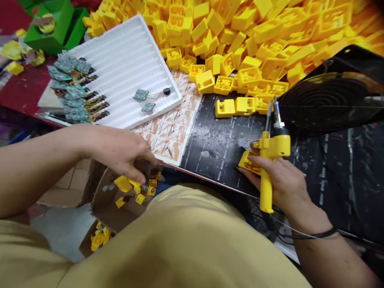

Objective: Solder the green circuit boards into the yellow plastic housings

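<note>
My left hand (pixel 123 154) hangs palm-down at the bench's near edge, over an open cardboard box (pixel 105 200). Thumb and fingers are apart, and I see nothing held in them. Yellow plastic pieces (pixel 123 184) show below it in the box. My right hand (pixel 286 182) grips a yellow soldering gun (pixel 267 172), its metal tip and feed tube pointing away from me. The same hand also has a small yellow plastic housing (pixel 247 161) in its fingers, low over the black bench mat (pixel 231 156); part of that housing is hidden.
A white ribbed foam tray (pixel 120 60) holds green circuit boards (pixel 75 104) with wired black parts. A large heap of yellow housings (pixel 240 44) fills the back. At right lies a black coil holder (pixel 333 100). Green bins (pixel 57 28) stand back left.
</note>
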`<state>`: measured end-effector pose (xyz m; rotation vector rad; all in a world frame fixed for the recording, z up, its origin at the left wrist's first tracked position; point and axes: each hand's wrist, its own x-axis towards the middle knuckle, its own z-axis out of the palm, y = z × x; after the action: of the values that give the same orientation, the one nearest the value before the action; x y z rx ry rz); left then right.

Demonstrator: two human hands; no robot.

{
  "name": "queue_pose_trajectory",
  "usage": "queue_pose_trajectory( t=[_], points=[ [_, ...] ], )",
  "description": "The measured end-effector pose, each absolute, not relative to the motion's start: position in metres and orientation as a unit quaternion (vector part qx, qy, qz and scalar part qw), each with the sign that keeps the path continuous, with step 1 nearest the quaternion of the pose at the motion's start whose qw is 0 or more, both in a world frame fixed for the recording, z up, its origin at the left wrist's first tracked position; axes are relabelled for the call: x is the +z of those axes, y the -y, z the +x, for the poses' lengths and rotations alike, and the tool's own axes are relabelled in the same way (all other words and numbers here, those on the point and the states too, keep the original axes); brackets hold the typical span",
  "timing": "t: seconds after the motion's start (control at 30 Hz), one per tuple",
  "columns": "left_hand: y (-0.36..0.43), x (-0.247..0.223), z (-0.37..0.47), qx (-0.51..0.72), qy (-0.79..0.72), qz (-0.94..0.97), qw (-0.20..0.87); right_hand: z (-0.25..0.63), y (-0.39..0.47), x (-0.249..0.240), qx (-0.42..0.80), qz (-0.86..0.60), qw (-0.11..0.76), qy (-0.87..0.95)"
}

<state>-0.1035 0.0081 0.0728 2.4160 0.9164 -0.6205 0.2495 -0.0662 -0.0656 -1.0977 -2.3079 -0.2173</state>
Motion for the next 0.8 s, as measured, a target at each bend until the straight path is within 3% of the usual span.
queue_pose_trajectory(
  t=[0.07, 0.17, 0.27, 0.4, 0.57, 0.7, 0.8],
  points=[
    [-0.022, 0.062, -0.086, -0.203, -0.294, 0.902, 0.24, 0.249, 0.066, -0.065, -0.091, -0.412, 0.291, 0.859],
    [-0.05, 0.024, -0.029, -0.001, -0.352, 0.928, 0.119, 0.249, 0.066, -0.066, -0.103, -0.42, 0.302, 0.85],
    [-0.076, -0.02, 0.037, 0.072, -0.418, 0.903, 0.076, 0.249, 0.066, -0.067, -0.096, -0.433, 0.314, 0.839],
    [-0.094, -0.046, 0.081, 0.054, -0.43, 0.9, 0.045, 0.249, 0.067, -0.068, -0.08, -0.448, 0.325, 0.829],
    [-0.092, 0.001, 0.052, 0.009, -0.385, 0.915, 0.117, 0.25, 0.067, -0.066, -0.061, -0.446, 0.353, 0.82],
    [-0.076, 0.033, 0.034, -0.203, -0.265, 0.887, 0.32, 0.249, 0.066, -0.066, -0.04, -0.439, 0.364, 0.821],
    [-0.068, 0.029, 0.037, -0.295, -0.296, 0.866, 0.273, 0.248, 0.066, -0.065, -0.042, -0.434, 0.356, 0.827]
  ],
)
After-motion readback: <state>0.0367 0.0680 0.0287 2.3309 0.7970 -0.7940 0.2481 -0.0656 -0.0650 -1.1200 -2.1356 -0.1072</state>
